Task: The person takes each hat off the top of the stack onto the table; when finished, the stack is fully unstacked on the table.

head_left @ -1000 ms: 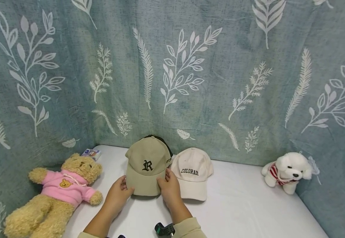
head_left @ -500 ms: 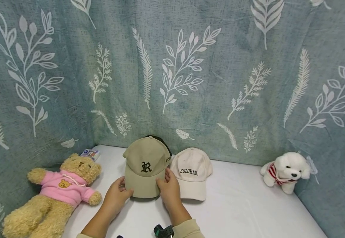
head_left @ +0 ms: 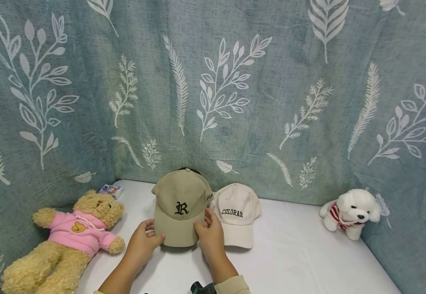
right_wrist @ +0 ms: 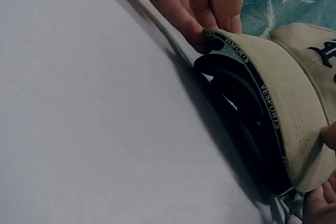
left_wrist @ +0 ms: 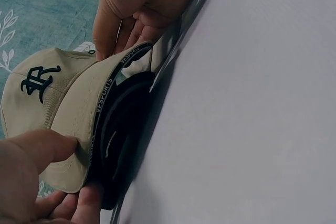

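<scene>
A khaki baseball cap (head_left: 182, 204) with a dark letter R faces me on the white surface. My left hand (head_left: 143, 241) pinches one side of its brim, thumb on top and fingers beneath. The opposite brim side is pinched by my right hand (head_left: 212, 237). Behind the crown, a sliver of a black cap (head_left: 191, 169) shows. In the left wrist view, a dark brim (left_wrist: 128, 108) lies under the khaki one, close to the surface. Immediately right stands a cream cap (head_left: 236, 208) lettered COLORADO, partly hidden by my right hand.
A teddy bear (head_left: 75, 232) in a pink hoodie lies at the left, with a small printed packet (head_left: 111, 190) behind its head. On the far right sits a white plush dog (head_left: 352, 212) in a striped top. A leaf-patterned curtain (head_left: 249, 122) encloses the white tabletop (head_left: 290, 253).
The khaki cap has shifted slightly down towards me in both hands' grip. Less of the black cap shows behind it now.
</scene>
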The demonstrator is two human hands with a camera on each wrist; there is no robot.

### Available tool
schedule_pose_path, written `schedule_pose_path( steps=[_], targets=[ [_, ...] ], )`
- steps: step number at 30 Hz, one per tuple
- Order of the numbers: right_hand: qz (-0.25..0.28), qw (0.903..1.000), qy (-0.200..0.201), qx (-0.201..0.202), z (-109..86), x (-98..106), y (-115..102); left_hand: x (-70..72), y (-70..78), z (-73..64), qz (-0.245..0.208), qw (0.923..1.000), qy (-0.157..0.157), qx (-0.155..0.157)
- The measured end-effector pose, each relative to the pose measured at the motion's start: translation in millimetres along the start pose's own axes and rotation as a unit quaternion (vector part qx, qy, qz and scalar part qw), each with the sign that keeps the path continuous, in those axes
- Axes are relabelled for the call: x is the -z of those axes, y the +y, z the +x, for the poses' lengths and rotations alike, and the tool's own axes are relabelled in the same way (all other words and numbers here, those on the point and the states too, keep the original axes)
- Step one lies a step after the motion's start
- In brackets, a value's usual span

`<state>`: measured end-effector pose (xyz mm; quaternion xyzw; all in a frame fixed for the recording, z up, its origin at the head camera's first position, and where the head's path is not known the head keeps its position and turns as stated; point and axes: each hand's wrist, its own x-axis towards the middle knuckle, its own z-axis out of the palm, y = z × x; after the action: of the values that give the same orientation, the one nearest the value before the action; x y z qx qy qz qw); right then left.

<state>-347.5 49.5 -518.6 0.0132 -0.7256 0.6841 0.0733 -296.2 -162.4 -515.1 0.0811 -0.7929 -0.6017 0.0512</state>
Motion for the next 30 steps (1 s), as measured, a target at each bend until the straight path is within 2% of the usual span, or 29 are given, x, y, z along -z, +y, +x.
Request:
schedule_pose_path(
  steps=[9,15,23,30],
  targets=[
    [0.008,0.9999,0.007,0.002,-6.1,13,-6,-5.5,7.4,-4.9,0.021,0.9998,-0.002,-0.005],
    [0.000,0.9997,0.015,0.017,-5.0,21,-13,-9.3,13.4,-6.4,0.006,0.9997,-0.010,-0.021],
    [-0.012,0.9996,0.020,0.014,-8.0,33,-17,-17.1,17.9,-9.8,-0.021,0.9994,-0.018,-0.023],
    [-0.026,0.9990,0.027,0.022,-14.5,43,-23,-22.3,26.7,-16.7,-0.022,0.9991,-0.019,-0.032]
  ],
)
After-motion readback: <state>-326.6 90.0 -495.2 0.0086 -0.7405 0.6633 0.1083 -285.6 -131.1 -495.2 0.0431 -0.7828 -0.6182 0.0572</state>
